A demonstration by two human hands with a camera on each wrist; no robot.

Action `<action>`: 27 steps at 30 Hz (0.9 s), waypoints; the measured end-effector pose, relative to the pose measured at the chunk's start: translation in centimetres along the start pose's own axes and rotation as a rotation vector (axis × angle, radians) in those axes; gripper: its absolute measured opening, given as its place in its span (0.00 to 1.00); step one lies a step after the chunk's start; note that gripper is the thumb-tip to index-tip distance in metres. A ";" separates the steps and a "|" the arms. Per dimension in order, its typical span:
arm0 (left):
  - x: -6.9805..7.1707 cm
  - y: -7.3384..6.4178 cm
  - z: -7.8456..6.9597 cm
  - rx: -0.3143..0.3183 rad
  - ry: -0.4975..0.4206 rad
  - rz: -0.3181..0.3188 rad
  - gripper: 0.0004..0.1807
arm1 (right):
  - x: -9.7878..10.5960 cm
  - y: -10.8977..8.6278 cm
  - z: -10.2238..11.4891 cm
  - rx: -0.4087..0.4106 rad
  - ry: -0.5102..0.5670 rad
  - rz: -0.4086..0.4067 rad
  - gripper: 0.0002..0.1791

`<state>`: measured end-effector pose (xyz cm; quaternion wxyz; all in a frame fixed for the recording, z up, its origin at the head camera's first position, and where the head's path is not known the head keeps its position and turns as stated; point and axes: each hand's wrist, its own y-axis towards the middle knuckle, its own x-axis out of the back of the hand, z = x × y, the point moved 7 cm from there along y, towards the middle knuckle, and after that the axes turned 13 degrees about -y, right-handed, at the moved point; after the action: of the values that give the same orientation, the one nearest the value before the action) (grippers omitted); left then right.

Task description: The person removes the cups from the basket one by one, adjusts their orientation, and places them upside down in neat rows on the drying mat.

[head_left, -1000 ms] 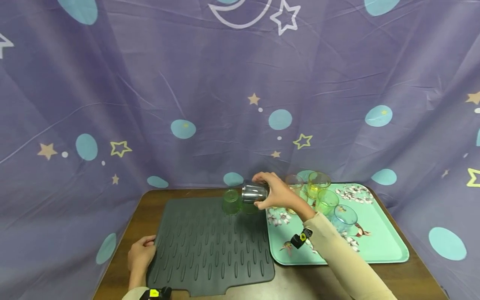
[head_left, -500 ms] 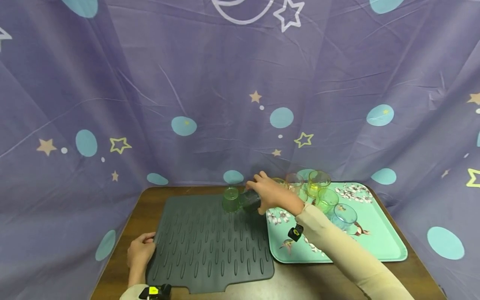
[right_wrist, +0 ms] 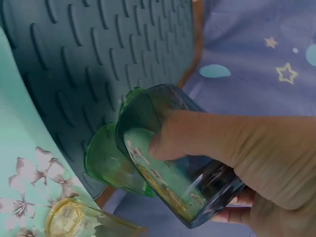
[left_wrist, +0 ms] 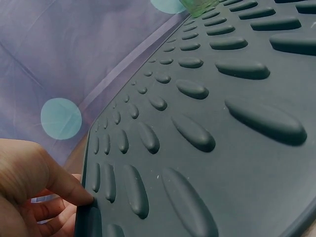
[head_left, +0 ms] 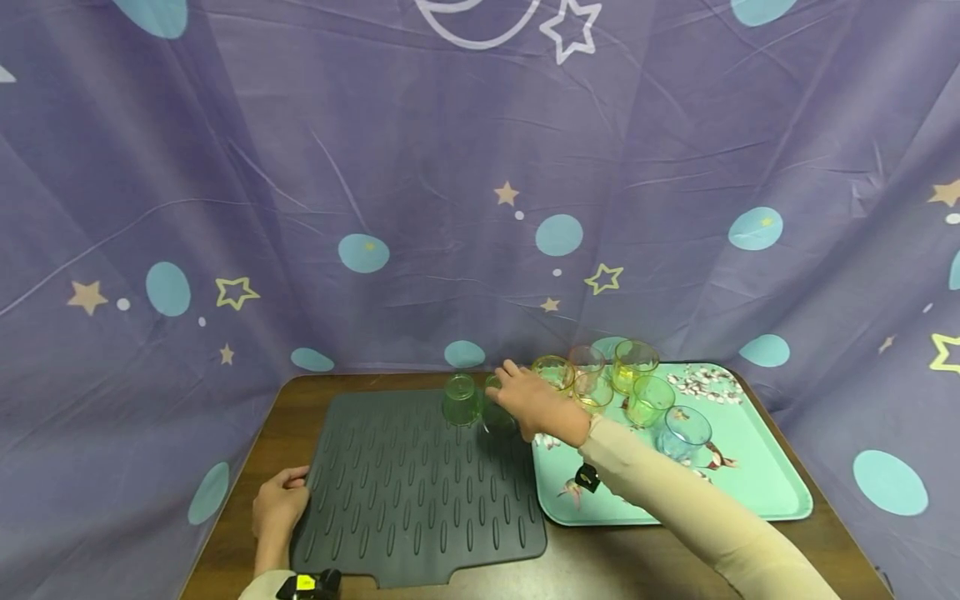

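My right hand [head_left: 534,407] is over the back right corner of the dark grey drying mat [head_left: 420,483]. In the right wrist view its thumb wraps a smoky dark drinking glass [right_wrist: 202,192], with other fingers showing behind. Next to that glass stand green glasses [right_wrist: 111,158] on the mat; in the head view one green glass [head_left: 461,402] shows left of the hand, which partly covers the spot beside it. At the mat's left edge, my left hand [head_left: 281,504] holds the rim, its thumb [left_wrist: 74,190] on top and curled fingers behind the edge.
A mint tray [head_left: 757,483] with flowers and birds lies right of the mat. On it stand several glasses, among them a yellow glass [head_left: 635,367], a green glass [head_left: 651,402] and a blue glass [head_left: 684,433]. A purple curtain [head_left: 420,167] hangs behind the wooden table [head_left: 300,408].
The right hand has brought the dark glass, held sideways a second ago, down to the mat beside the green glasses, and the hand has turned over it. The left hand stays put.
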<state>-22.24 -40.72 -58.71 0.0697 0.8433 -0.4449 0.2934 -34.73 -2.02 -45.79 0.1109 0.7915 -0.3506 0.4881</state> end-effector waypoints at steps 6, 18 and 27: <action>-0.1 0.2 0.2 0.010 0.001 0.003 0.24 | -1.0 0.4 1.5 0.050 -0.177 0.026 0.47; -0.1 0.1 0.3 0.011 -0.012 -0.004 0.25 | -1.9 0.4 3.6 0.099 -0.398 -0.049 0.33; 0.1 -0.1 0.1 0.006 -0.005 -0.006 0.24 | -2.6 0.8 5.0 0.113 -0.458 -0.097 0.26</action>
<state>-22.08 -40.72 -58.73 0.0669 0.8454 -0.4418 0.2925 -32.53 -4.07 -50.65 0.0072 0.9024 -0.3005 0.3086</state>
